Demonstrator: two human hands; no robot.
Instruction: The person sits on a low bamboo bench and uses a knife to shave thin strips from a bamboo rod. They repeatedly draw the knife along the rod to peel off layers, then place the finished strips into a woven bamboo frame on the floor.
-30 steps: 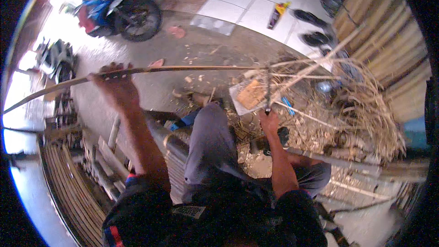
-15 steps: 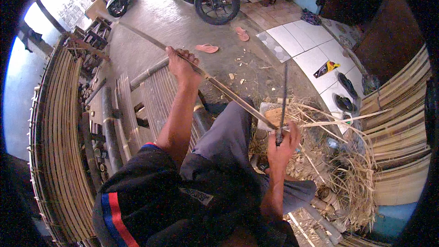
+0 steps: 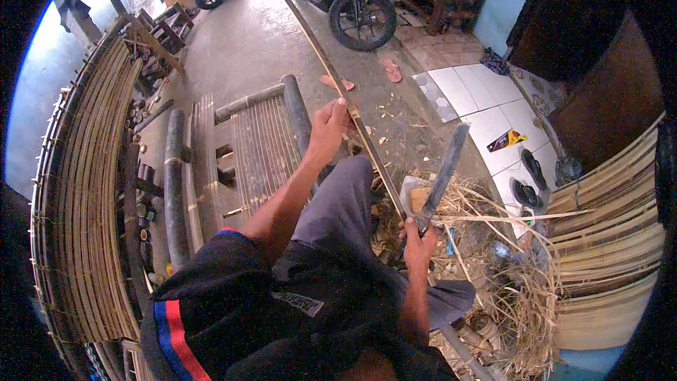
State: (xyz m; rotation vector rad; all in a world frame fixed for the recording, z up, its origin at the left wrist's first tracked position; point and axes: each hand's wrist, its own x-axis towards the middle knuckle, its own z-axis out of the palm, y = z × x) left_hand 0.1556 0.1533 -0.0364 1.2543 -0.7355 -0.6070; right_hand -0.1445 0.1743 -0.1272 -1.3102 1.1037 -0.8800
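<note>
A long, narrow bamboo strip (image 3: pixel 312 41) slants from the far top of the view down toward my lap. My left hand (image 3: pixel 328 129) is closed around it partway along, thumb on the upper side. The strip's near end meets my right hand (image 3: pixel 421 243), whose fingers wrap the handle of a large knife (image 3: pixel 446 167). Its broad grey blade points away and tilts right, its flat side showing. The handle is mostly hidden by my fingers, and I cannot tell whether the blade touches the strip. Just beyond lies a pale wooden block (image 3: pixel 419 199).
Bamboo shavings (image 3: pixel 525 296) pile up at right, beside stacked pale slats (image 3: pixel 606 240). A slatted bamboo frame (image 3: pixel 264 141) stands left of my knee, with a long slatted panel (image 3: pixel 88 219) farther left. Sandals (image 3: pixel 525 192) sit on white tiles. Two motorbikes, one blue (image 3: pixel 360 0), are parked ahead.
The bamboo strip has swung from pointing far left to pointing more straight ahead. My left hand has shifted right and nearer. The knife has turned from edge-on to flat side showing, leaning right.
</note>
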